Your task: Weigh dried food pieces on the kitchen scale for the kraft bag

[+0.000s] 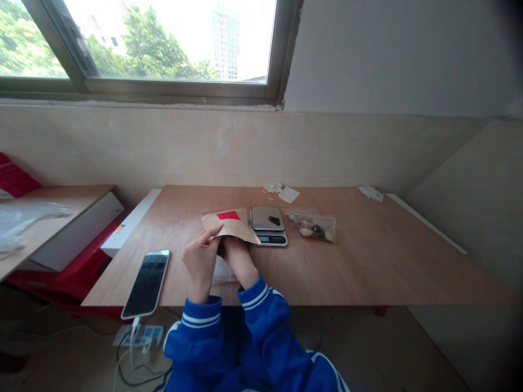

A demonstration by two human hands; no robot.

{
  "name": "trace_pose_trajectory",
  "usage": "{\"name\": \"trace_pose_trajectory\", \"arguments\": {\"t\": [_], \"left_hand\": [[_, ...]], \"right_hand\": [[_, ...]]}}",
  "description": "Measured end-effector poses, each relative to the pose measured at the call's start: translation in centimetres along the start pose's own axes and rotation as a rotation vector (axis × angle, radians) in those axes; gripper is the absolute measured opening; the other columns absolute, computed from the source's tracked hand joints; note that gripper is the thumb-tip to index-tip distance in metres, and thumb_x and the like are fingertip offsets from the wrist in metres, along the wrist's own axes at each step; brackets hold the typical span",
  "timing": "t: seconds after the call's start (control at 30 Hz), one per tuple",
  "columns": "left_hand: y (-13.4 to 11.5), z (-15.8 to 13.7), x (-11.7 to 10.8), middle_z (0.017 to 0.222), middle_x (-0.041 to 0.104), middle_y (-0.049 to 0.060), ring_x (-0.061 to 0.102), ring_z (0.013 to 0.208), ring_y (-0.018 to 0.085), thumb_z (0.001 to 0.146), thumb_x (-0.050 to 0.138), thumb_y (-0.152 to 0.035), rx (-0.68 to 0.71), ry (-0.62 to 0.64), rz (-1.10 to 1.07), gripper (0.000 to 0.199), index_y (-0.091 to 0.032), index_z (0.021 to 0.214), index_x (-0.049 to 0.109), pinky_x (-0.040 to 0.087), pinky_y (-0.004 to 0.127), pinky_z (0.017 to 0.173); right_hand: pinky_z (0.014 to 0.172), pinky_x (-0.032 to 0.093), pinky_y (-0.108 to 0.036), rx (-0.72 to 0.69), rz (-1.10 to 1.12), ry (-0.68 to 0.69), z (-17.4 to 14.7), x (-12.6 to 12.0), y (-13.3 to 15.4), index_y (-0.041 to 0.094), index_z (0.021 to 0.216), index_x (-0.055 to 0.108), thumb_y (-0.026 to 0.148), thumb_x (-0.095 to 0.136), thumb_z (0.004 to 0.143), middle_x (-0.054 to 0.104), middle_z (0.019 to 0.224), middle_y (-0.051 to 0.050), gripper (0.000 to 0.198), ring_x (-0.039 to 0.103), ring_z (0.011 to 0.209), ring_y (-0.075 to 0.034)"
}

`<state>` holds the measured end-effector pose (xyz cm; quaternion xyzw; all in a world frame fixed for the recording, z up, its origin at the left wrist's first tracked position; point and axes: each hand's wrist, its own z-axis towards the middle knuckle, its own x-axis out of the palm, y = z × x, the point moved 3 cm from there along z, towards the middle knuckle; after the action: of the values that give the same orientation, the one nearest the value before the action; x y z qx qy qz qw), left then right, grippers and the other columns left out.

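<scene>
My left hand (201,257) pinches the edge of a brown paper bag (241,230) that has a red label on it. Inside the bag's mouth is my right hand (240,259); its fingers are hidden by the paper. Just right of the bag, a small digital kitchen scale (267,219) carries a dark, dried-looking piece (274,220) on its metal plate. Beside the scale lies a clear zip bag (312,224) with light and dark pieces in it. Under my wrists a white, thin sheet or bag (223,270) shows in part.
A phone (146,284) lies at the table's front left edge, its charging cable running to a power strip (139,336) below. Crumpled white scraps (273,188) and a white paper square (289,195) lie near the wall. More white scraps (371,193) are at the back right.
</scene>
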<state>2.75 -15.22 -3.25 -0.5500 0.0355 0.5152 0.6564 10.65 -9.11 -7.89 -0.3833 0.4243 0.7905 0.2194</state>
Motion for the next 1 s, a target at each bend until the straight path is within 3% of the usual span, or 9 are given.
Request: {"name": "trace_pose_trajectory", "arguments": {"t": [0.17, 0.3, 0.5, 0.63, 0.77, 0.87, 1.0], "left_hand": [[-0.1, 0.5, 0.0, 0.085, 0.077, -0.001, 0.070, 0.077, 0.018, 0.083, 0.063, -0.033, -0.029, 0.033, 0.000, 0.024, -0.034, 0.103, 0.076, 0.042, 0.025, 0.063], [-0.4, 1.1, 0.3, 0.081, 0.076, -0.003, 0.070, 0.076, 0.018, 0.082, 0.063, -0.035, -0.050, 0.039, -0.017, 0.022, -0.036, 0.100, 0.076, 0.043, 0.026, 0.066], [-0.6, 1.7, 0.1, 0.081, 0.076, -0.004, 0.070, 0.079, 0.018, 0.081, 0.064, -0.038, -0.076, 0.016, -0.019, 0.023, -0.038, 0.101, 0.075, 0.043, 0.026, 0.067], [-0.3, 2.0, -0.3, 0.077, 0.075, -0.002, 0.069, 0.079, 0.020, 0.080, 0.065, -0.041, -0.123, 0.012, 0.018, 0.024, -0.037, 0.101, 0.076, 0.042, 0.027, 0.065], [0.1, 2.0, -0.5, 0.080, 0.075, -0.003, 0.069, 0.079, 0.020, 0.079, 0.065, -0.038, -0.115, 0.010, 0.019, 0.024, -0.037, 0.101, 0.076, 0.041, 0.027, 0.064], [0.4, 1.9, -0.6, 0.079, 0.075, -0.002, 0.069, 0.079, 0.020, 0.080, 0.064, -0.037, -0.104, 0.013, 0.028, 0.024, -0.036, 0.101, 0.076, 0.041, 0.026, 0.064], [0.5, 1.9, -1.0, 0.075, 0.075, -0.002, 0.069, 0.079, 0.020, 0.079, 0.065, -0.037, -0.133, 0.010, 0.059, 0.025, -0.037, 0.101, 0.076, 0.041, 0.027, 0.064]], "right_hand": [[0.094, 0.050, -0.039, 0.145, 0.144, 0.046, -4.1, -5.3, 1.8, 0.019, 0.119, 0.061, 0.003, 0.047, 0.084, 0.062, 0.120, -0.013, 0.041, 0.062, 0.109, -0.026], [0.095, 0.049, -0.035, 0.166, 0.431, -0.090, -6.7, -8.5, 1.6, 0.022, 0.118, 0.059, 0.005, 0.053, 0.078, 0.059, 0.120, -0.008, 0.043, 0.061, 0.109, -0.022], [0.087, 0.050, -0.029, 0.155, 0.753, -0.296, -8.6, -11.3, -1.7, 0.022, 0.105, 0.061, 0.019, 0.058, 0.083, 0.064, 0.109, -0.004, 0.023, 0.062, 0.098, -0.016], [0.056, 0.048, -0.023, 0.346, 0.945, -0.422, -7.7, -9.9, -7.5, 0.021, 0.105, 0.060, 0.039, 0.058, 0.086, 0.066, 0.093, -0.004, 0.026, 0.061, 0.070, -0.013], [0.046, 0.043, -0.023, 0.483, 0.838, -0.418, -3.5, -6.5, -14.0, 0.018, 0.091, 0.058, 0.048, 0.059, 0.079, 0.060, 0.069, 0.000, 0.032, 0.056, 0.053, -0.013], [0.055, 0.049, -0.027, 0.483, 0.602, -0.337, -0.1, -5.0, -16.8, 0.017, 0.088, 0.059, 0.044, 0.058, 0.079, 0.062, 0.070, -0.001, 0.028, 0.061, 0.061, -0.016], [0.080, 0.052, -0.035, 0.435, 0.500, -0.291, 1.7, -5.0, -18.0, 0.017, 0.094, 0.061, 0.028, 0.063, 0.075, 0.069, 0.092, -0.008, 0.023, 0.066, 0.089, -0.022]]}}
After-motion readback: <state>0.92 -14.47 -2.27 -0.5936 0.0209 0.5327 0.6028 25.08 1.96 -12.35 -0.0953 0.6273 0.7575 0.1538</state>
